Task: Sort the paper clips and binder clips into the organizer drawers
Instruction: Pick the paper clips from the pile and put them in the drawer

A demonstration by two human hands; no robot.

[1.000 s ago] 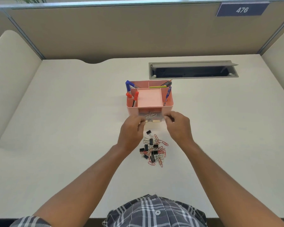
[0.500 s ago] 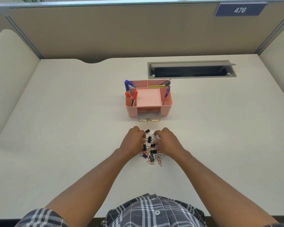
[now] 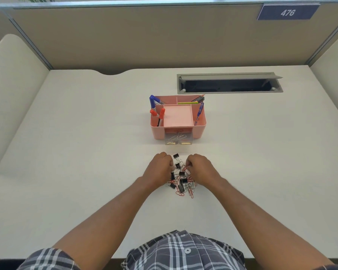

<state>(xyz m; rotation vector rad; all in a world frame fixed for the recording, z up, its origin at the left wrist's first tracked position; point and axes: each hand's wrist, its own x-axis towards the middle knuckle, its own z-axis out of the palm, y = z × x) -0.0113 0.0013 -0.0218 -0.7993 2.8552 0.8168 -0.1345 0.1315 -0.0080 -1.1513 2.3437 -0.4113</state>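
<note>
Because the clips (image 3: 180, 179) lie tangled on the surface (image 3: 86, 152) before the organizer (image 3: 177, 118), my left hand (image 3: 159, 169) and right hand (image 3: 200, 168) curl into the pile's sides; whether either pinches one, I cannot tell.

Pile of clips (image 3: 180, 178) on desk (image 3: 76, 152), between left hand (image 3: 160, 169) and right hand (image 3: 200, 168), both hands touching its sides. One binder clip (image 3: 176, 155) at pile's far edge, just beyond the knuckles. Organizer (image 3: 177, 118) well beyond the hands, straight ahead. Drawer (image 3: 179, 139) at organizer's near face, pulled out toward the hands, paper clips inside. Markers (image 3: 156, 112) in organizer's left compartments, pen (image 3: 199, 111) in right one, pencils (image 3: 197, 99) in rear right. Cable slot (image 3: 229, 83) farther back, right of the hands. Partition (image 3: 144, 36) behind desk, number plate (image 3: 287, 12) upper right.
</note>
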